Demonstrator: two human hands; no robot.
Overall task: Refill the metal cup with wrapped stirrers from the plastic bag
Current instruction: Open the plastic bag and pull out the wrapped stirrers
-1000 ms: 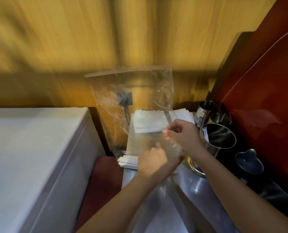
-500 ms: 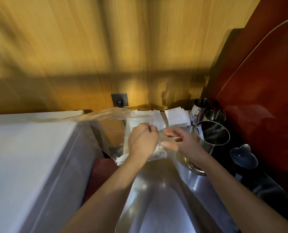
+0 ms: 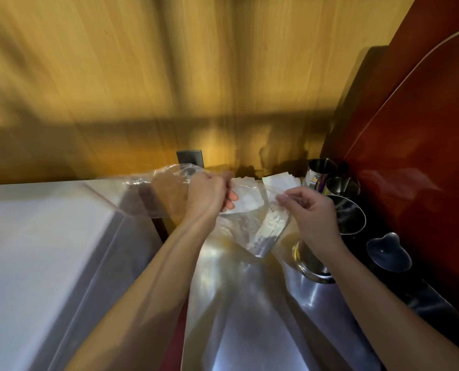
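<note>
Both hands hold the clear plastic bag [image 3: 249, 226] above the steel counter [image 3: 249, 317]. The left hand [image 3: 209, 194] is closed around its upper edge; the right hand [image 3: 311, 212] pinches the other side. White wrapped stirrers [image 3: 270, 226] lie inside. The metal cup [image 3: 349, 218] stands just right of the right hand.

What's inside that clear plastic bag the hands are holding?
A bundle of pale wrapped stirrers shows through the clear plastic bag, lying toward its lower end. Blur and glare hide how many there are.
</note>
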